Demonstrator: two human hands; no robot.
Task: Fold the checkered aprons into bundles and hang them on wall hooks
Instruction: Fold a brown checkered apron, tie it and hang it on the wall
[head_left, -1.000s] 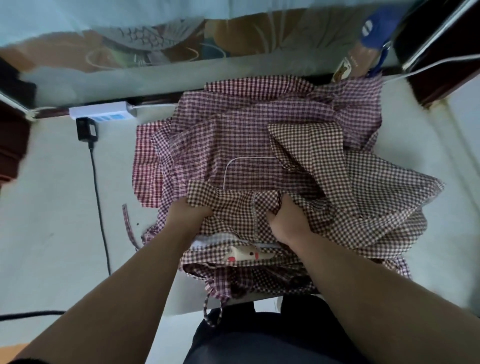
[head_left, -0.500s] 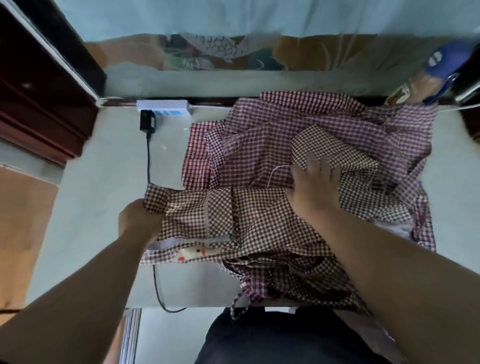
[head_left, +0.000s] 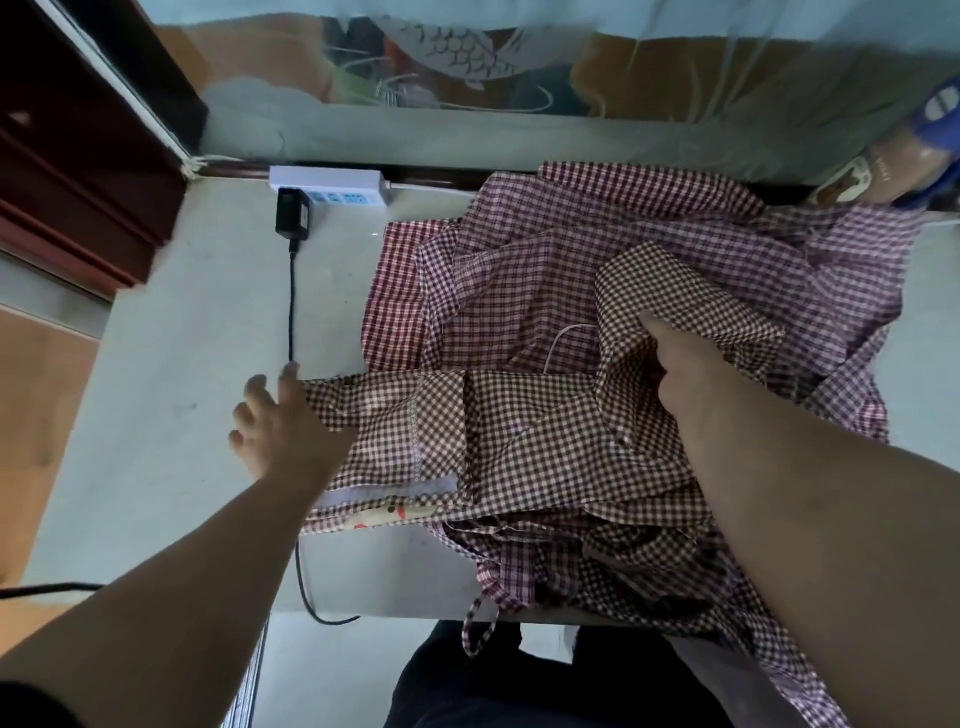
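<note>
Brown-checkered apron (head_left: 519, 431) lies spread flat on the near part of the pale tabletop (head_left: 182, 364), on top of a rumpled pile of red and purple checkered aprons (head_left: 545, 270) that reaches the back wall. Left hand (head_left: 283, 426) is at the apron's left edge with fingers spread and straight, the palm side touching the cloth and gripping nothing. Right hand (head_left: 675, 364) is over the apron's right part with one digit stretched out on a raised fold. Its other fingers are hidden in the cloth, so cannot tell if it grips. A cream printed patch (head_left: 384, 517) with red marks shows at the apron's near hem; no writing readable. A tie strap (head_left: 480, 623) hangs off the front edge. White power strip (head_left: 327, 182) at the back has blue markings, blurred. A black adapter (head_left: 293, 218) is plugged into it, and its cable (head_left: 292, 301) runs under the apron. Blue-capped bottle (head_left: 940, 114) stands far right; its label is unreadable.
</note>
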